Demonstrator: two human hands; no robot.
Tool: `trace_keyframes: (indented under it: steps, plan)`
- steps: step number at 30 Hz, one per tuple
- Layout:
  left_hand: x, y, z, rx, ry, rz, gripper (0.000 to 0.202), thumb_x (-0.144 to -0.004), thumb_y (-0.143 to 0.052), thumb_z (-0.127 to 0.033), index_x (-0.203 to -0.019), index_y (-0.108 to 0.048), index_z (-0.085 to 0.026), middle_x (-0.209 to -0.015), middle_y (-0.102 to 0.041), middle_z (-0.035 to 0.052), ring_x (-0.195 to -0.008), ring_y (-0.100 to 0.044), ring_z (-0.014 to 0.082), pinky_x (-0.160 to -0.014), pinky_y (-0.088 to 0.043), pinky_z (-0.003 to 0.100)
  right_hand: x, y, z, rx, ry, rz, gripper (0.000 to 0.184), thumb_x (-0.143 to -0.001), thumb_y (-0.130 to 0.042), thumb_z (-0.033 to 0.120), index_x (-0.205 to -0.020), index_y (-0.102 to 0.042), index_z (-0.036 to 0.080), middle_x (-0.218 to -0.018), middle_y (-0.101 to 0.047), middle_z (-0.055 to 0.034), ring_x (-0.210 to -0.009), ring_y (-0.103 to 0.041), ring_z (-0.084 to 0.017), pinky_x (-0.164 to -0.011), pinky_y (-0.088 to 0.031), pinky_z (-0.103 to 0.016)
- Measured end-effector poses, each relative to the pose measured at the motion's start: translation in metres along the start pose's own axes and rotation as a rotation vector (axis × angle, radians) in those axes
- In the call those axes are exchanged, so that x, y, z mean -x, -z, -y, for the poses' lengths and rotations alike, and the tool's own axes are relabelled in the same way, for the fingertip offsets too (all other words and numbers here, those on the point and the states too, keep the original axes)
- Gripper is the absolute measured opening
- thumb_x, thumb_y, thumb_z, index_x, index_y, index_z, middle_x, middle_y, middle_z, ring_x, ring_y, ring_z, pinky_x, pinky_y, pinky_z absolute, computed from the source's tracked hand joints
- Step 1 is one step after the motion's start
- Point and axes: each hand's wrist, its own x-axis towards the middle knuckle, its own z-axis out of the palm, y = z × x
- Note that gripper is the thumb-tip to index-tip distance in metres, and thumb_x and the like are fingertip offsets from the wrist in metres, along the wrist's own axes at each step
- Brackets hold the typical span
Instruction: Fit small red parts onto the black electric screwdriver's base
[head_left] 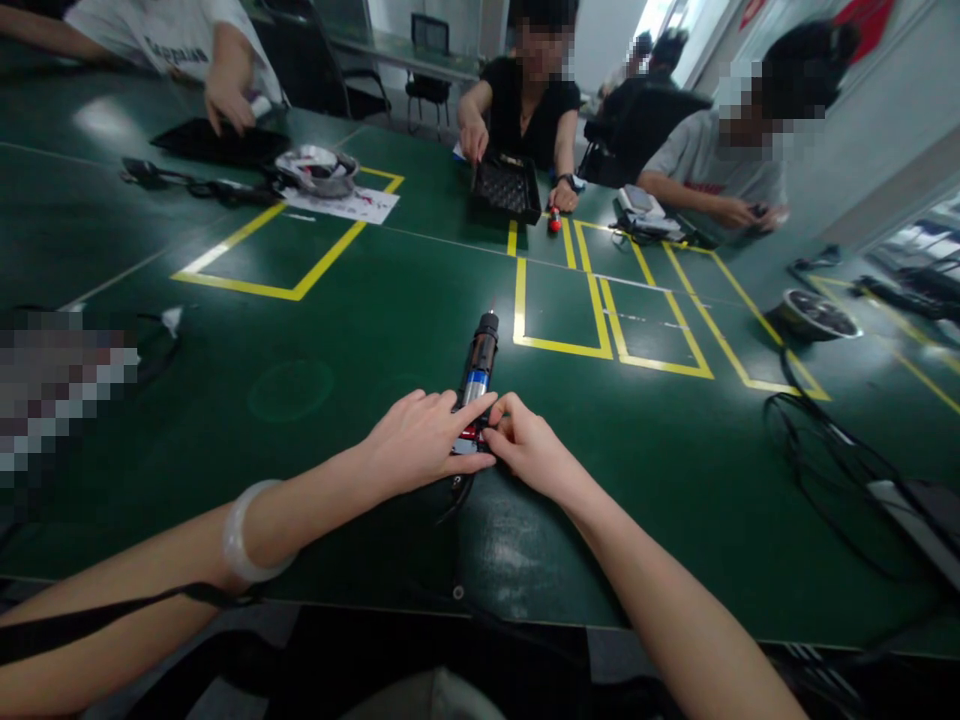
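Note:
An electric screwdriver (477, 378) lies on the green table in front of me, its bit pointing away. Its casing looks opened, baring a silver and blue motor inside and a red part lower down. My left hand (429, 436) lies over the lower half of the tool from the left, thumb and forefinger holding it on either side of the red part. From the right, my right hand (523, 440) has its fingertips pinched together at the tool's edge by the red part; what they pinch is too small to make out. A cable leaves the near end.
Yellow tape squares (562, 348) mark the table. Black cables (795, 440) lie at the right, beside a bowl of dark parts (817, 312). Across the table a person holds a black tray (507, 188) near a red item (554, 219). A bag (319, 170) stands at the far left.

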Motion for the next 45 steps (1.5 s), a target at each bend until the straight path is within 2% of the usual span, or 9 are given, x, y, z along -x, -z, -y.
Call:
trace_keyframes:
  steps: [3,10,15,21,26,31,34,41,45]
  plan:
    - [-0.001,0.004,-0.002,0.019,0.012,0.029,0.069,-0.093,-0.043,-0.069,-0.149,-0.048,-0.029,-0.099,-0.065,0.0122,-0.090,-0.065,0.0297,-0.080,-0.046,0.040,-0.001,-0.003,-0.002,-0.023,0.045,-0.022,0.015,-0.088,-0.055,0.024,-0.090,-0.040,0.024,-0.056,-0.048,0.0113,-0.047,-0.047,-0.010,-0.050,-0.034,-0.020]
    - [-0.004,0.004,-0.008,0.041,0.096,0.017,0.057,-0.093,-0.042,-0.068,-0.139,-0.055,-0.035,-0.095,-0.065,0.0106,-0.085,-0.068,0.0309,-0.077,-0.048,0.041,0.001,0.001,-0.001,-0.093,0.040,0.038,0.018,-0.084,-0.037,0.011,-0.095,-0.036,0.026,-0.056,-0.049,0.0118,-0.044,-0.046,-0.010,-0.051,-0.037,-0.021]
    - [-0.004,0.003,-0.009,0.020,0.131,-0.010,0.046,-0.095,-0.044,-0.058,-0.132,-0.061,-0.036,-0.088,-0.065,0.0089,-0.081,-0.068,0.0283,-0.073,-0.047,0.038,0.003,0.004,0.002,-0.041,0.110,0.051,0.009,-0.091,-0.039,0.018,-0.097,-0.039,0.025,-0.059,-0.049,0.0102,-0.048,-0.046,-0.011,-0.055,-0.036,-0.022]
    - [-0.003,0.002,0.009,-0.056,0.197,0.017,0.060,-0.093,-0.042,-0.064,-0.147,-0.050,-0.040,-0.101,-0.067,0.0104,-0.088,-0.068,0.0305,-0.077,-0.048,0.038,0.000,0.011,-0.008,0.007,0.176,-0.023,0.003,-0.095,-0.045,0.026,-0.097,-0.045,0.023,-0.060,-0.043,0.0095,-0.053,-0.043,-0.010,-0.057,-0.033,-0.022]
    - [-0.003,0.006,0.053,-0.111,0.284,0.094,0.067,-0.094,-0.032,-0.069,-0.155,-0.039,-0.043,-0.110,-0.065,0.0111,-0.092,-0.067,0.0333,-0.079,-0.048,0.040,-0.003,0.014,-0.016,-0.033,0.176,-0.062,0.006,-0.094,-0.046,0.026,-0.098,-0.049,0.022,-0.059,-0.041,0.0100,-0.051,-0.042,-0.009,-0.055,-0.032,-0.022]
    - [0.001,0.012,0.115,-0.147,0.371,0.158,0.074,-0.094,-0.022,-0.074,-0.161,-0.025,-0.042,-0.112,-0.063,0.0140,-0.093,-0.065,0.0345,-0.079,-0.046,0.041,-0.005,0.013,-0.020,-0.035,0.189,-0.040,0.006,-0.093,-0.049,0.025,-0.097,-0.051,0.021,-0.061,-0.045,0.0091,-0.051,-0.045,-0.009,-0.055,-0.034,-0.021]
    - [0.004,0.018,0.153,-0.168,0.429,0.199,0.076,-0.095,-0.020,-0.074,-0.162,-0.023,-0.039,-0.114,-0.061,0.0149,-0.092,-0.062,0.0312,-0.080,-0.046,0.040,-0.006,0.013,-0.023,-0.080,0.184,-0.034,0.006,-0.094,-0.049,0.026,-0.096,-0.052,0.021,-0.060,-0.045,0.0093,-0.049,-0.043,-0.008,-0.053,-0.034,-0.021]
    - [0.008,0.023,0.251,-0.241,0.490,0.246,0.077,-0.097,-0.036,-0.069,-0.163,-0.027,-0.031,-0.115,-0.060,0.0126,-0.083,-0.047,0.0179,-0.090,-0.044,0.042,-0.008,0.013,-0.023,-0.114,0.152,-0.003,0.009,-0.095,-0.051,0.027,-0.093,-0.055,0.020,-0.059,-0.047,0.0089,-0.045,-0.045,-0.007,-0.048,-0.035,-0.020]
    - [0.013,0.021,0.288,-0.200,0.529,0.233,0.072,-0.096,-0.046,-0.064,-0.160,-0.032,-0.034,-0.102,-0.056,0.0073,-0.074,-0.037,0.0133,-0.094,-0.042,0.045,-0.008,0.014,-0.022,-0.142,0.141,0.014,0.010,-0.095,-0.051,0.027,-0.093,-0.056,0.019,-0.058,-0.047,0.0090,-0.044,-0.045,-0.007,-0.046,-0.035,-0.019]
